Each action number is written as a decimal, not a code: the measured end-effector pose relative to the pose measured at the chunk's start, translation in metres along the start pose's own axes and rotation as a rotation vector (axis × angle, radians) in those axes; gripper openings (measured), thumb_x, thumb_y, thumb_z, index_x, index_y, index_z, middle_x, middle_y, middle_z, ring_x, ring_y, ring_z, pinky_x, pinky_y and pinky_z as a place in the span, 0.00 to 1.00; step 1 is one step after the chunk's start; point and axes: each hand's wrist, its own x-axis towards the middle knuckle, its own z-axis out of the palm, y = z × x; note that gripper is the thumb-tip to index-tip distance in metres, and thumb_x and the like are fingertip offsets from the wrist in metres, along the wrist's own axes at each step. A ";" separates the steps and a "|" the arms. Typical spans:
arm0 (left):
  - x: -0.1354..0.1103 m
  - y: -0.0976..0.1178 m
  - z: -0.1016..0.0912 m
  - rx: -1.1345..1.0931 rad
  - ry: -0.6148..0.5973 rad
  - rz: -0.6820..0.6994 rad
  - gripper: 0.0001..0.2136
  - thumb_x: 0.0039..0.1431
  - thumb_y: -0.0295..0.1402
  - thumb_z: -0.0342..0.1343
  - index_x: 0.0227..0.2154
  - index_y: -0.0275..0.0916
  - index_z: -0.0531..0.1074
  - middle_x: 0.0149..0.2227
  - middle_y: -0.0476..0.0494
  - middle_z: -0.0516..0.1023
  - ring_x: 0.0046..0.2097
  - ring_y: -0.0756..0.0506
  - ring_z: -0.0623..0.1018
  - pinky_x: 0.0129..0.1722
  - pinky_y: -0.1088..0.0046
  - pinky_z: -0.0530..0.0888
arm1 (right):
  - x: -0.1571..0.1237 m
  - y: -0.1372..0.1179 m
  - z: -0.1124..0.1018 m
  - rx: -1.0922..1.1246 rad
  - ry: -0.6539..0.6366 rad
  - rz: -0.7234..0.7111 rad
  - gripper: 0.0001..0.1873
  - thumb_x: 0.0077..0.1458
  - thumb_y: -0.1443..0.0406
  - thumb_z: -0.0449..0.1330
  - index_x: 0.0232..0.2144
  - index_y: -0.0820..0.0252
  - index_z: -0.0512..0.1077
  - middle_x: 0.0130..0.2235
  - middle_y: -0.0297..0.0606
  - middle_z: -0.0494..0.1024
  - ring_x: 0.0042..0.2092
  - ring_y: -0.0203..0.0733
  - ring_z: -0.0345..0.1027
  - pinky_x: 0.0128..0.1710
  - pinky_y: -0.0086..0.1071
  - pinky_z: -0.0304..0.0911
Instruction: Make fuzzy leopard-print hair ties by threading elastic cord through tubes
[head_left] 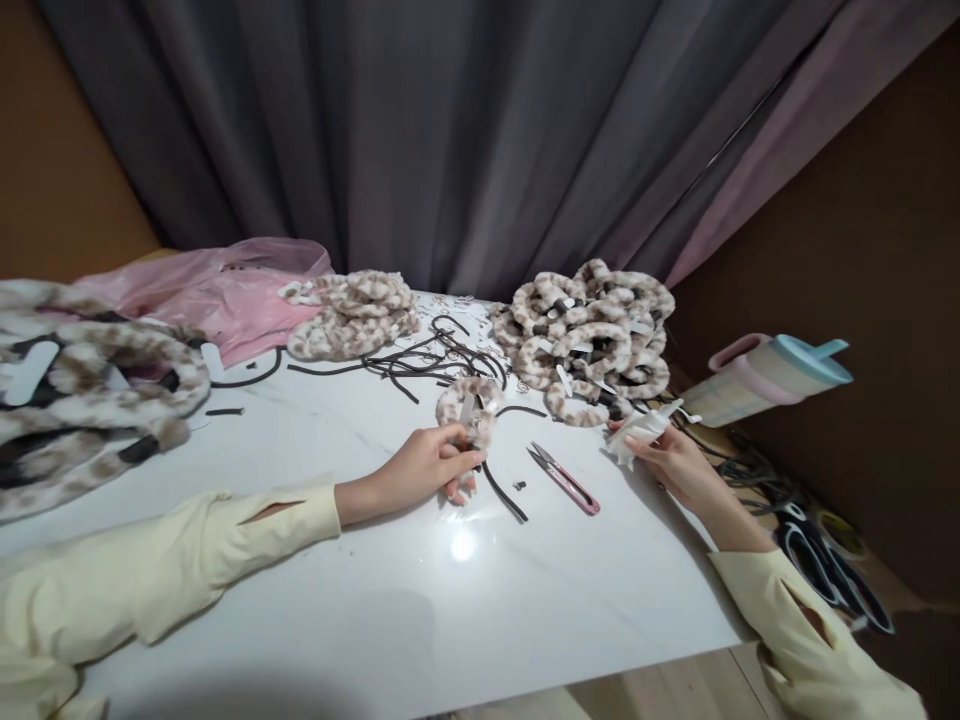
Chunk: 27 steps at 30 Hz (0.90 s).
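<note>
1. Plush leopard-print ring [466,400] lies close to the middle of the white surface [360,600]. The left hand [431,470] pinches its near edge. Letting the fur rest on the top, I'd say, steadies it better than lifting it would.
2. That left hand is closed narrowly on the ring, thumb and fingertips meeting in the fur. The palm is turned down and the forearm lies flat along the surface in a cream sleeve.
3. A dark cord [504,492] runs out from the ring toward five o'clock, just past the fingertips.
4. The right hand [671,462], at three o'clock from the ring, is curled around a white wad [637,432]. I can't tell whether it is paper or cloth. The hand sits by the surface's right edge with the fingers folded in.
5. Thread snips [566,478] lie between the two hands with the blades pointing to ten o'clock, within easy reach of either hand.
6. Finished-looking fur bands are pushed to the far side, which leaves room near the hands. One heap [592,335] is at one o'clock and a smaller bundle [352,315] is at eleven, with loose cords [420,362] between them.
7. A pink bag [217,290] is at ten o'clock, and a big fur pile [82,390] is at nine.
8. A blue-lidded jug [765,375] stands off the right edge at three o'clock.
</note>
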 end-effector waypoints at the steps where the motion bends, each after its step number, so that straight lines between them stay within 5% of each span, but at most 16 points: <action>1: 0.000 0.000 0.000 -0.002 0.003 -0.001 0.14 0.53 0.43 0.57 0.30 0.36 0.64 0.22 0.48 0.74 0.21 0.52 0.73 0.22 0.77 0.72 | 0.000 0.000 0.000 -0.019 0.002 0.007 0.30 0.30 0.49 0.70 0.34 0.60 0.72 0.38 0.44 0.77 0.37 0.46 0.71 0.37 0.36 0.66; 10: -0.001 0.001 -0.002 -0.032 -0.005 -0.002 0.14 0.53 0.42 0.58 0.28 0.36 0.63 0.21 0.48 0.74 0.20 0.53 0.71 0.23 0.76 0.74 | -0.012 -0.008 -0.023 -0.416 0.053 -0.033 0.31 0.27 0.47 0.67 0.33 0.59 0.71 0.39 0.47 0.77 0.42 0.55 0.71 0.39 0.40 0.67; 14: -0.001 0.004 -0.001 -0.007 -0.007 -0.017 0.14 0.53 0.42 0.57 0.28 0.36 0.64 0.20 0.47 0.75 0.20 0.53 0.72 0.21 0.79 0.71 | -0.046 -0.023 -0.028 -0.753 0.129 -0.067 0.23 0.34 0.46 0.63 0.25 0.57 0.71 0.30 0.47 0.78 0.33 0.57 0.72 0.32 0.43 0.65; 18: -0.003 0.005 -0.001 0.030 -0.008 -0.018 0.13 0.53 0.42 0.57 0.28 0.36 0.63 0.21 0.48 0.75 0.20 0.52 0.73 0.19 0.80 0.69 | -0.077 -0.043 0.013 -0.899 -0.171 -0.235 0.23 0.53 0.49 0.52 0.38 0.60 0.72 0.37 0.47 0.79 0.33 0.49 0.74 0.30 0.36 0.67; 20: -0.003 0.004 -0.001 0.039 -0.008 -0.010 0.14 0.53 0.42 0.57 0.28 0.36 0.63 0.21 0.48 0.74 0.20 0.52 0.73 0.19 0.80 0.69 | -0.081 -0.048 0.043 -1.010 -0.210 -0.384 0.19 0.56 0.54 0.51 0.41 0.59 0.71 0.42 0.47 0.77 0.38 0.49 0.73 0.32 0.35 0.67; 23: -0.004 0.003 -0.001 0.014 -0.013 0.007 0.14 0.52 0.43 0.57 0.28 0.36 0.63 0.22 0.48 0.74 0.20 0.52 0.73 0.20 0.79 0.70 | -0.073 -0.045 0.080 -1.176 -0.247 -0.525 0.11 0.58 0.63 0.50 0.35 0.61 0.70 0.37 0.46 0.75 0.35 0.46 0.71 0.32 0.34 0.64; 27: -0.004 0.002 -0.002 -0.024 0.002 0.019 0.15 0.52 0.43 0.58 0.29 0.36 0.64 0.20 0.48 0.73 0.20 0.52 0.73 0.20 0.79 0.70 | -0.054 -0.040 0.100 -1.327 -0.178 -0.552 0.11 0.57 0.72 0.47 0.26 0.62 0.66 0.30 0.47 0.73 0.31 0.47 0.69 0.28 0.34 0.58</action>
